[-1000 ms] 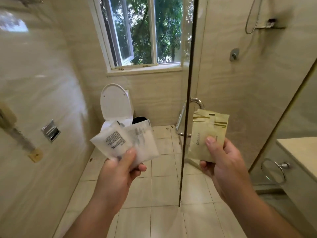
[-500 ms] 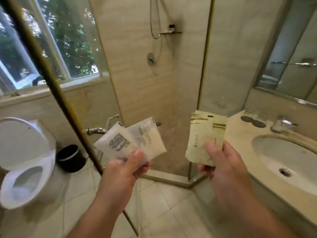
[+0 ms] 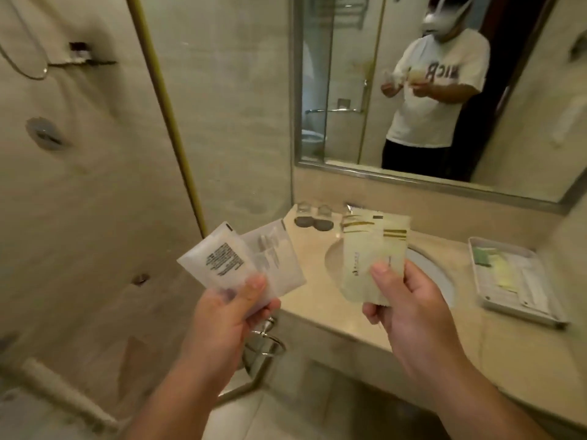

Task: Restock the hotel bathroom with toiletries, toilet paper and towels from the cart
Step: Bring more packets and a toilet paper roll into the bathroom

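My left hand (image 3: 227, 315) pinches two white, translucent toiletry packets (image 3: 241, 260) fanned apart, one with black print on its back. My right hand (image 3: 403, 300) grips pale yellow toiletry packets (image 3: 370, 249) with gold stripes, stacked together. Both hands are raised in front of the beige vanity counter (image 3: 320, 309), above its left part. The sink basin (image 3: 432, 268) is mostly hidden behind the yellow packets. A white amenity tray (image 3: 521, 312) with green and yellow items lies on the counter at the right.
Two upturned glasses (image 3: 313, 214) on dark coasters stand at the counter's back left. A mirror (image 3: 349, 90) hangs above and shows a person in a white shirt. The glass shower panel with gold trim (image 3: 168, 122) stands at the left. A chrome towel ring (image 3: 265, 347) hangs below the counter edge.
The view has swung right, from the toilet and window past the shower to the vanity and mirror. Both hands hold the same packets in the same way.
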